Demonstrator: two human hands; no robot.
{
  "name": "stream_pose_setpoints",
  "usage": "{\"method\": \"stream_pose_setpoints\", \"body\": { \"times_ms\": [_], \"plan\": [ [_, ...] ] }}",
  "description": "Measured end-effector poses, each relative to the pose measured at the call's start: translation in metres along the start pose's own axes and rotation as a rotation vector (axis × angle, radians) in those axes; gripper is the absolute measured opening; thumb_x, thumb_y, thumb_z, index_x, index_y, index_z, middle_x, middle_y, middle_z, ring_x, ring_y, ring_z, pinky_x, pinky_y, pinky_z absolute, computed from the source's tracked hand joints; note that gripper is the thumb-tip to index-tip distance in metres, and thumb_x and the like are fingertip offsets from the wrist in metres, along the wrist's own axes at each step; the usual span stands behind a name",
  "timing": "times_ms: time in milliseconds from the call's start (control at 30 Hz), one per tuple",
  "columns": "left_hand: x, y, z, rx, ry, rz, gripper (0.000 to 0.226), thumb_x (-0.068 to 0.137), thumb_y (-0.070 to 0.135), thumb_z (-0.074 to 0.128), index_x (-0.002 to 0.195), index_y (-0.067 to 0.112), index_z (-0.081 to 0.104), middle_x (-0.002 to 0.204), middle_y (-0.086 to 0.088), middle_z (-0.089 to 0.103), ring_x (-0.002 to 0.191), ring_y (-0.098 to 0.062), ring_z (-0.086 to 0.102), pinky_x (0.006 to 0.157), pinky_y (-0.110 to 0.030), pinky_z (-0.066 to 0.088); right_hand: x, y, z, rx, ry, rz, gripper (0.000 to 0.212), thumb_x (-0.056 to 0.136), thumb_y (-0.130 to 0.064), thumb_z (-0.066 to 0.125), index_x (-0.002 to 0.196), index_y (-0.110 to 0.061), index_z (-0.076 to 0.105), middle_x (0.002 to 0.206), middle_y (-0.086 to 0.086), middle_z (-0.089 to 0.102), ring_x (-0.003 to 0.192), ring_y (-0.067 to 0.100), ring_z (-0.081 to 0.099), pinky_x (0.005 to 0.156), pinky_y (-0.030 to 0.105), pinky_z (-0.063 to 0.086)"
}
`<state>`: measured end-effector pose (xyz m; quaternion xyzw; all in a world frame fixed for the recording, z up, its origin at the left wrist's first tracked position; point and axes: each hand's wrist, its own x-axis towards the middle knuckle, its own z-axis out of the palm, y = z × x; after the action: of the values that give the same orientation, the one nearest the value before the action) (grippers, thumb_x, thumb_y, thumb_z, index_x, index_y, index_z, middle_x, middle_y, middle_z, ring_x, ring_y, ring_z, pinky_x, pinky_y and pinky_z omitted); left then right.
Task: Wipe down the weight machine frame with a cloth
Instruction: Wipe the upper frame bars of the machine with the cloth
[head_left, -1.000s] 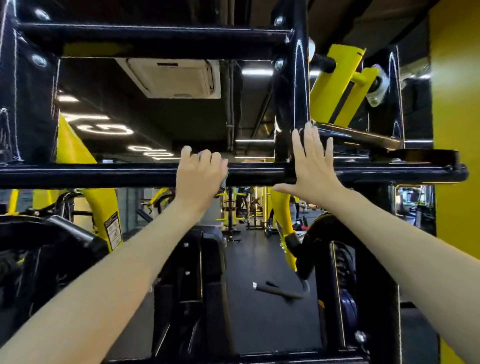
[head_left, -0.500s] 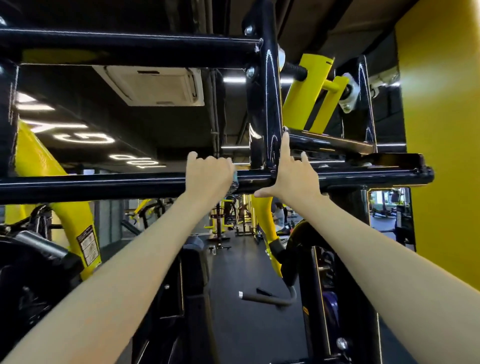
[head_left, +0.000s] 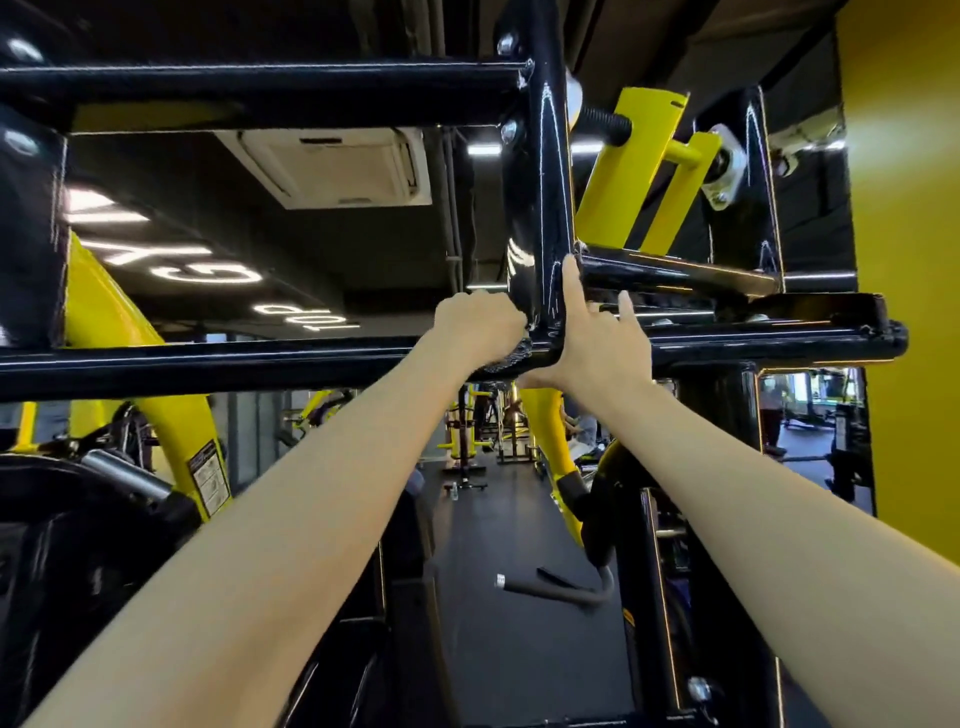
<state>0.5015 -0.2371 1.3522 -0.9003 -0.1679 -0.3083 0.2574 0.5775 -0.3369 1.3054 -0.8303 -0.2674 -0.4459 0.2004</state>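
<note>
Head view, both arms raised toward the black weight machine frame (head_left: 545, 182). Horizontal crossbar (head_left: 208, 364) runs from the far left edge to the joint with the upright post.

Left hand (head_left: 480, 325): fist-like, fingers (head_left: 498, 306) curled together and pressed around a dark cloth (head_left: 511, 358). Only a small textured patch of cloth shows, just below the knuckles, bunched against the crossbar right at the base of the post. Cloth touches the frame at this corner.

Right hand (head_left: 597, 348): just right of the left-hand fingers, on the other side of the post. Palm flat against the frame, fingers spread and extended; the index finger lies along the post's right edge, pointing up, and another finger reaches toward the angled plate. It holds nothing.

Right of and above these fingers: yellow bracket (head_left: 628, 171) mounted between black plates. Below them: a padded lever handle (head_left: 550, 590) over the dark floor (head_left: 519, 649).
</note>
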Motion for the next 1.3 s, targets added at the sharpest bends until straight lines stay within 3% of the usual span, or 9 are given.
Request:
{"method": "stream_pose_setpoints", "body": {
  "times_ms": [133,200,300,400,600,867,1033,1167,1300],
  "plan": [
    [-0.048,-0.016,0.017,0.404,0.234,0.249,0.014,0.094,0.022,0.057,0.104,0.012,0.059,0.102,-0.005,0.061,0.091,-0.025,0.063,0.059,-0.033,0.036,-0.007,0.001,0.001,-0.015,0.069,-0.046,0.139,0.062,-0.080,0.062,0.148,-0.015,-0.024,0.130,0.011,0.059,0.128,0.027,0.049,0.120,0.043,0.006],
    [-0.054,-0.054,0.015,0.396,0.077,0.121,0.019,0.094,0.021,0.054,0.110,0.011,0.057,0.107,-0.006,0.060,0.096,-0.027,0.062,0.064,-0.034,0.040,-0.009,0.002,-0.003,0.036,0.064,-0.052,0.139,0.062,-0.077,0.065,0.148,-0.014,-0.025,0.141,0.016,0.049,0.137,0.029,0.039,0.119,0.044,0.001],
    [-0.025,-0.087,0.014,0.211,-0.083,-0.062,0.033,0.099,0.021,0.035,0.124,0.009,0.055,0.122,-0.017,0.056,0.111,-0.037,0.053,0.085,-0.043,0.044,-0.016,-0.002,-0.005,0.118,0.038,-0.105,0.142,0.061,-0.073,0.071,0.148,-0.015,-0.026,0.157,0.028,0.004,0.147,0.036,-0.002,0.117,0.049,-0.007],
    [-0.003,-0.046,0.010,0.044,-0.096,0.010,0.042,0.098,0.031,0.032,0.127,0.012,0.054,0.130,-0.019,0.053,0.116,-0.039,0.051,0.091,-0.043,0.042,-0.023,-0.015,-0.003,0.076,0.087,-0.154,0.139,0.062,-0.068,0.074,0.151,-0.015,-0.019,0.158,0.018,-0.019,0.146,0.032,-0.020,0.108,0.049,-0.022],
    [-0.051,-0.044,0.021,0.094,0.291,0.137,0.026,0.101,0.022,0.039,0.121,0.015,0.055,0.109,-0.005,0.064,0.100,-0.028,0.063,0.070,-0.036,0.045,-0.033,-0.072,0.004,0.077,0.082,-0.229,0.124,0.070,-0.047,0.080,0.153,-0.012,-0.004,0.162,0.004,0.005,0.149,0.021,-0.007,0.103,0.043,-0.034],
    [-0.093,-0.185,0.059,0.168,0.350,0.137,0.024,0.098,0.016,0.042,0.119,0.012,0.052,0.104,-0.005,0.062,0.095,-0.027,0.062,0.071,-0.039,0.042,-0.045,-0.212,0.020,0.057,0.164,-0.323,0.101,0.074,-0.024,0.074,0.152,-0.005,0.013,0.158,0.012,0.021,0.149,0.026,0.009,0.099,0.037,-0.039],
    [-0.131,-0.284,0.087,0.200,0.401,0.102,0.011,0.085,0.012,0.054,0.079,0.012,0.062,0.069,-0.002,0.059,0.062,-0.024,0.061,0.056,-0.034,0.035,-0.038,-0.305,0.031,0.095,0.210,-0.310,0.101,0.075,-0.019,0.073,0.152,-0.005,0.009,0.157,0.012,0.022,0.148,0.025,0.010,0.101,0.040,-0.035],
    [-0.157,-0.350,0.110,0.078,0.480,0.055,0.019,0.093,0.016,0.047,0.076,0.016,0.057,0.072,-0.001,0.056,0.069,-0.024,0.061,0.085,-0.049,0.044,-0.049,-0.362,0.046,0.071,0.213,-0.348,0.101,0.075,-0.019,0.073,0.153,-0.006,0.009,0.157,0.010,0.022,0.148,0.024,0.013,0.106,0.045,-0.027],
    [-0.175,-0.399,0.134,-0.014,0.469,-0.083,0.053,0.095,0.045,0.014,0.100,0.016,0.058,0.089,0.001,0.061,0.083,-0.018,0.060,0.115,-0.045,0.015,-0.061,-0.391,0.063,0.057,0.279,-0.360,0.103,0.066,-0.013,0.075,0.151,-0.002,0.017,0.153,0.015,0.030,0.144,0.028,0.025,0.114,0.049,-0.009]
  ]
}}
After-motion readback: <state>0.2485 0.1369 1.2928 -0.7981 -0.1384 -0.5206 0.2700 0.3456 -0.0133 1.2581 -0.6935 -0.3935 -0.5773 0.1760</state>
